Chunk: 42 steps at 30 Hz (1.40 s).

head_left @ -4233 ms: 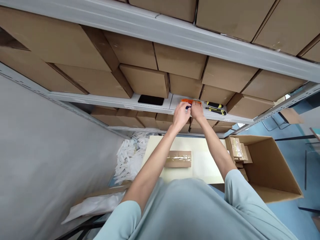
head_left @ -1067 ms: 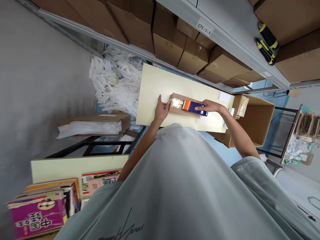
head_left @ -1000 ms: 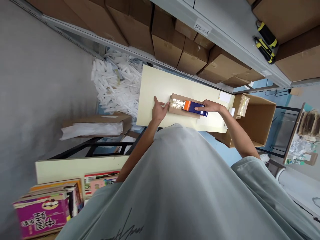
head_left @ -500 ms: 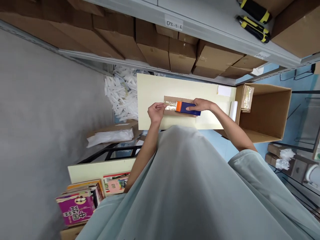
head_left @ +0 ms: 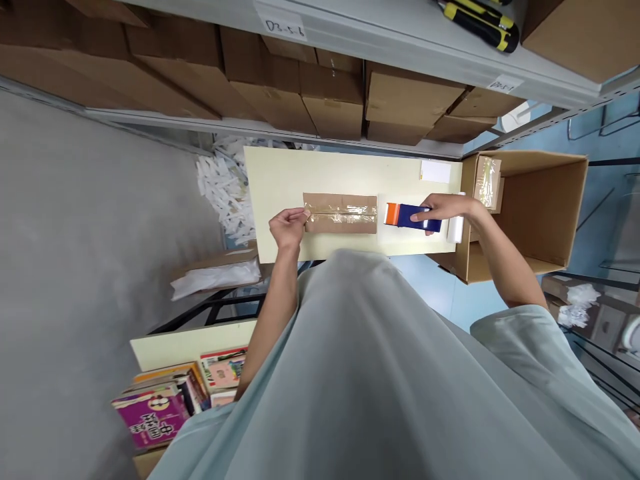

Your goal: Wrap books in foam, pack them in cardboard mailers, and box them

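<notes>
Head view: right hand (head_left: 447, 207) holds tape dispenser (head_left: 406, 216) beside carton (head_left: 340, 225).

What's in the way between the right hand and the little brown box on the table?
Just the blue-and-orange tape dispenser, held in the right hand: its orange end faces the little brown box. Past that end, nothing solid shows in the small gap before the box.

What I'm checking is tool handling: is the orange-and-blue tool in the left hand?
No, the right hand holds the tool, while the left hand is at the cardboard box's left end.
</notes>
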Available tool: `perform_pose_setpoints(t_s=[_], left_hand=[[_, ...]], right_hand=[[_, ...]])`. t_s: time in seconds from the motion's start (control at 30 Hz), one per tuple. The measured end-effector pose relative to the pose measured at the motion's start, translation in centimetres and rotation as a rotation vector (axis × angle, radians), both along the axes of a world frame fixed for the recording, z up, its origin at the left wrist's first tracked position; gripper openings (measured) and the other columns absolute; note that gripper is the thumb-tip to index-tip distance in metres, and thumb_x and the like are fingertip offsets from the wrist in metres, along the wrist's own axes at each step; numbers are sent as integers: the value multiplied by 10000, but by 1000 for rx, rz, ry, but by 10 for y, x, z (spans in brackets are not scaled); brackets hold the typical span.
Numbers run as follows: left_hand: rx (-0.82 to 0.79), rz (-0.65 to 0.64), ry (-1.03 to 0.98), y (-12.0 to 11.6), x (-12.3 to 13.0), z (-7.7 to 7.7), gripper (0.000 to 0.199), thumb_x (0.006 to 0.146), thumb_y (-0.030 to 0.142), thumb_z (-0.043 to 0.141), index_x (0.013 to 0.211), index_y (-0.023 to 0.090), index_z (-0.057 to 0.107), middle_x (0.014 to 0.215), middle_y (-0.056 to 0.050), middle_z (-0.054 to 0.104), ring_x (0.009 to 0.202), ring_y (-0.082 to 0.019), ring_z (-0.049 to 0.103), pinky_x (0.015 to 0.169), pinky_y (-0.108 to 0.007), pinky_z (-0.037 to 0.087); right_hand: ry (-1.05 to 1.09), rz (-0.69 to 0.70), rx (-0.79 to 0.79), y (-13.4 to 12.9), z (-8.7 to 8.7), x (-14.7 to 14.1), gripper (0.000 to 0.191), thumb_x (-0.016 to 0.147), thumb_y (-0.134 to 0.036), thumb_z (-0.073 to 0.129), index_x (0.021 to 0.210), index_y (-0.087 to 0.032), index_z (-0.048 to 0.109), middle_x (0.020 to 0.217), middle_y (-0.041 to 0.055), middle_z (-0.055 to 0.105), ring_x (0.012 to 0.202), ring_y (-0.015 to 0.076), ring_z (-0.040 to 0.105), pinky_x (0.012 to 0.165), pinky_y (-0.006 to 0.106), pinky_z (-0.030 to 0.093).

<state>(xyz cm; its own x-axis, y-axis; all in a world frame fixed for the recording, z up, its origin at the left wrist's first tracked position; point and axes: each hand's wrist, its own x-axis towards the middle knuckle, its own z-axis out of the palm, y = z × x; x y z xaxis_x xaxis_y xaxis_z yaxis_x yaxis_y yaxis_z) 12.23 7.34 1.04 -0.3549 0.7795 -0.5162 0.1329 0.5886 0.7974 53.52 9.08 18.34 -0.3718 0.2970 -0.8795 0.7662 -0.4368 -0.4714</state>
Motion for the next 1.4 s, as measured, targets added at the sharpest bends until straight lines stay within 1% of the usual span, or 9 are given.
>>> perform_pose_setpoints(t_s=[0.1, 0.2, 0.47, 0.63, 0.77, 0.97, 1.07, 1.17, 1.4], left_hand=[[6, -26, 18, -1, 9, 4, 117, 670, 224, 804, 746, 200, 719, 725, -28, 735, 701, -173, 722, 661, -282, 616], [4, -37, 39, 0, 15, 5, 116, 666, 233, 787, 747, 205, 708, 698, -15, 718, 680, -175, 717, 645, -287, 626], [-17, -30, 86, 2, 17, 2, 127, 671, 225, 792, 751, 196, 699, 668, -2, 682, 618, -151, 665, 601, -276, 624], [-5, -13, 90, 0, 18, -1, 139, 665, 218, 810, 740, 191, 697, 694, -11, 703, 639, -148, 669, 605, -274, 635], [-14, 13, 78, 1, 18, -2, 138, 661, 188, 820, 729, 187, 700, 684, -6, 697, 637, -133, 663, 627, -258, 638], [-27, 6, 99, 3, 21, 1, 137, 665, 188, 813, 739, 190, 698, 689, -2, 702, 647, -142, 679, 611, -258, 642], [-52, -11, 118, 4, 22, 2, 134, 667, 181, 811, 752, 176, 707, 703, -4, 713, 666, -146, 687, 605, -251, 635], [-68, -9, 126, 4, 23, 3, 123, 676, 168, 804, 759, 165, 713, 697, -1, 708, 656, -137, 674, 601, -240, 623], [-53, 5, 120, 3, 24, 8, 104, 689, 152, 785, 757, 158, 706, 661, 11, 673, 628, -128, 648, 608, -242, 607]], right_hand=[[-12, 42, -4, 0, -1, 23, 761, 727, -922, 870, 881, -177, 867, 750, 101, 846, 721, 281, 801, 695, 347, 599], [-22, 92, 15, 2, -11, 30, 739, 738, -895, 883, 910, -176, 876, 770, 93, 852, 755, 274, 806, 732, 342, 599], [-4, 70, 25, 9, -27, 52, 643, 742, -799, 950, 926, -186, 878, 810, 80, 857, 834, 282, 809, 777, 341, 580], [33, 51, 17, 9, -52, 49, 666, 710, -850, 938, 812, -199, 847, 701, 61, 821, 727, 259, 783, 709, 327, 544], [-67, 79, 26, 5, -70, 39, 645, 718, -841, 939, 753, -208, 818, 669, 68, 804, 690, 266, 766, 701, 349, 538], [-70, 87, 15, -1, -57, 40, 578, 841, -767, 889, 864, -190, 845, 839, 102, 867, 822, 274, 803, 794, 337, 560], [-215, 183, 64, -3, -50, 25, 563, 950, -717, 811, 960, -156, 851, 890, 116, 877, 856, 272, 810, 786, 326, 555], [-338, 264, 116, -4, -50, -6, 531, 1029, -633, 756, 1077, -111, 840, 893, 125, 874, 884, 279, 812, 800, 330, 564], [-472, 290, 262, -8, -56, -64, 342, 1096, -376, 674, 1260, -107, 805, 928, 162, 864, 1026, 341, 826, 904, 391, 599]])
